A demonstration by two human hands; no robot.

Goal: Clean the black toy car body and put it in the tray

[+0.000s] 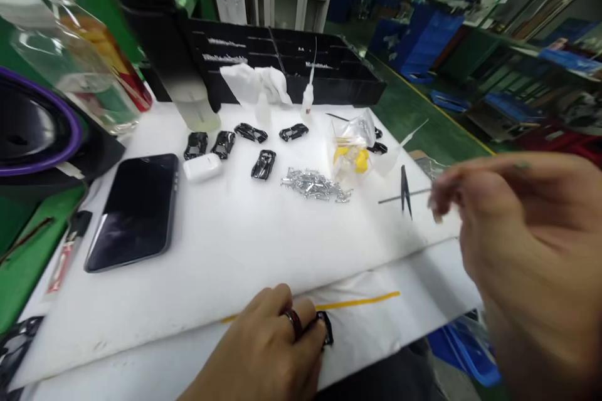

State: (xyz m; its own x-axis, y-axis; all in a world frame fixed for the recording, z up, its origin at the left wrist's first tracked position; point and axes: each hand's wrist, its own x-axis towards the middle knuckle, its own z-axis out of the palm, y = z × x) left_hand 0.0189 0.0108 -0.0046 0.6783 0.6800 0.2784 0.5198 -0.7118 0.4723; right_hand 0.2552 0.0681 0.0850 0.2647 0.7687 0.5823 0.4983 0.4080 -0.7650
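L hand [268, 351] curled, fingers pinch small glossy black part [325, 328] at near edge of white sheet [226, 250]. Sheet centre bare. R hand [522, 250] raised by right edge, blurred; grip cannot tell. Tweezers [405, 191] near fingertips.

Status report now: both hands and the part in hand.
Left hand pinching small black part at sheet edge. Right hand raised, blurred, apparently empty. Black tweezers and metal pins lie beyond.

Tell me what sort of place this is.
Probably a factory assembly bench. A white work surface carries small black plastic parts, a pile of metal pins and a black divided tray; blue crates and shelving stand behind. The left hand holds a black part.
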